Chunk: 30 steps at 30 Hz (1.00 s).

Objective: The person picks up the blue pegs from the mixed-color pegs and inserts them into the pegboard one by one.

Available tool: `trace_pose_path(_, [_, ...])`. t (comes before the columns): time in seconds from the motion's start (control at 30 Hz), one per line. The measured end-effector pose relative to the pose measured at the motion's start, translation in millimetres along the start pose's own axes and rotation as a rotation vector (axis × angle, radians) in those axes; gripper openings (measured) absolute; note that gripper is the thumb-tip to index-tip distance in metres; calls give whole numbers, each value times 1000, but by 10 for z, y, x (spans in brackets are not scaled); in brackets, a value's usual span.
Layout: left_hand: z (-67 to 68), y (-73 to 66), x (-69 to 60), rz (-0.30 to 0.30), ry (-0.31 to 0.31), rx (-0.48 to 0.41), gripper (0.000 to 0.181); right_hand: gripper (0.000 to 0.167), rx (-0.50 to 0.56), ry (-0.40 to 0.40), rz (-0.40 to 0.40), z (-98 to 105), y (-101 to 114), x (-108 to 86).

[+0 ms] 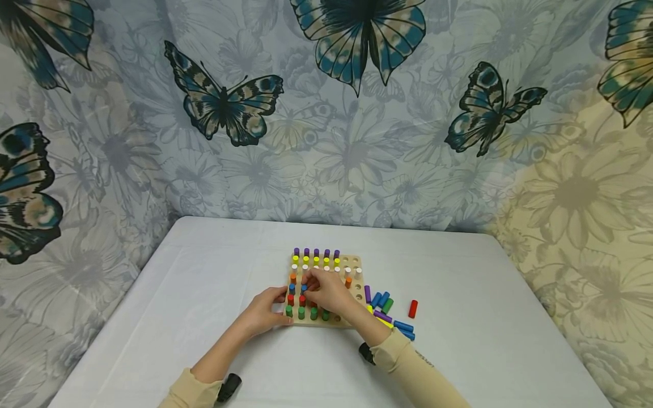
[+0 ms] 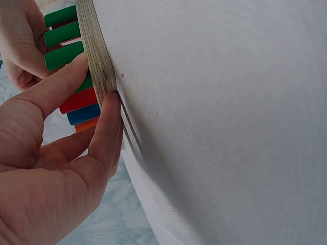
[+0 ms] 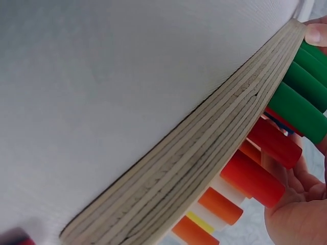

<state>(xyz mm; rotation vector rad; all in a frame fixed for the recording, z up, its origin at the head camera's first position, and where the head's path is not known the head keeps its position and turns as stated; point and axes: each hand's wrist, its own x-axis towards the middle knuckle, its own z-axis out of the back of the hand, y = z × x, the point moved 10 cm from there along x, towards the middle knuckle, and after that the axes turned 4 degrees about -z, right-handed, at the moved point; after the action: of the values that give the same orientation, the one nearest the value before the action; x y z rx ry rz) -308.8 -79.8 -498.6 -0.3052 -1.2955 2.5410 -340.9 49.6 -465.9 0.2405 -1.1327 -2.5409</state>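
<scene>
A light wooden pegboard (image 1: 352, 265) lies on the table, with rows of coloured pegs standing in its holes. My left hand (image 1: 265, 311) grips the board's near left corner, the thumb by the green pegs (image 2: 64, 55) and the fingers along the side edge. Reaching over the board from the right, my right hand (image 1: 329, 292) pinches a blue peg (image 1: 304, 288) beside another blue peg (image 1: 292, 289) in the same row. Whether the pinched peg is fully seated cannot be seen. The right hand and forearm cover part of the middle rows.
Loose blue, purple, yellow and green pegs (image 1: 388, 306) lie in a heap against the board's right side. A single red peg (image 1: 412, 309) lies farther right. The table (image 1: 484, 340) has a white cover. Butterfly-patterned fabric (image 1: 331, 170) hangs behind it.
</scene>
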Motion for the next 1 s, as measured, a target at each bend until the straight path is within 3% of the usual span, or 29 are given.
trace_pose_path(0.57, [-16,5,-1,9,-2,-25,76,15,50,-22,-37,79,-55,-61])
trace_pose_path(1.0, [-17,20,11,20,-2,-1,78,15,176,-70,-113,272,-245,-167])
